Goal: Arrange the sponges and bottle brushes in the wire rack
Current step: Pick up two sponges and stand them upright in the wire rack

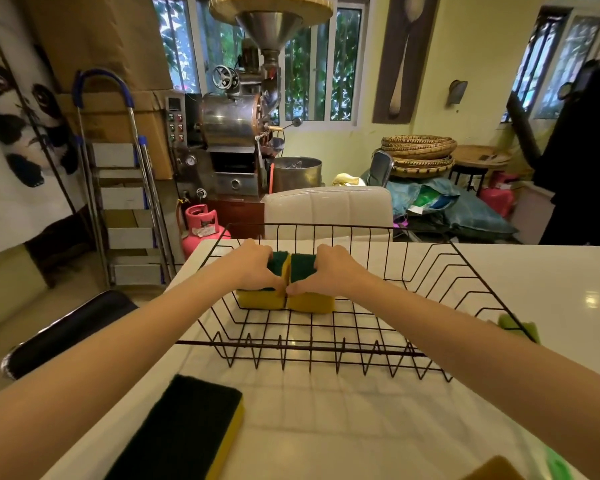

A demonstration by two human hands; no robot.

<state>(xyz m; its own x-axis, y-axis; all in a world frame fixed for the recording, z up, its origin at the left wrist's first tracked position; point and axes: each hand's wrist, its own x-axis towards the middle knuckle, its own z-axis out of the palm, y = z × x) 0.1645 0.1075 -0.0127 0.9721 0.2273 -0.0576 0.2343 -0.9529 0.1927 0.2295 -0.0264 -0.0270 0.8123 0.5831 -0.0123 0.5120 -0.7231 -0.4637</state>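
A black wire rack (326,346) stands on the white table (551,289). Inside it, at the far left, two yellow sponges with green scouring tops lie side by side, touching. My left hand (253,268) grips the left sponge (260,298) from above. My right hand (329,270) grips the right sponge (312,302) the same way. A third sponge (184,431), dark side up, lies on the table in front of the rack. A green object (518,325), perhaps a brush, peeks out past the rack's right end. Another yellow sponge corner (496,471) and green piece (556,467) show at the bottom right.
A white padded chair back (326,209) stands behind the table. A dark chair (66,330) sits at the left. A step ladder (125,188), a pink gas cylinder (201,226) and a metal roasting machine (236,126) fill the background.
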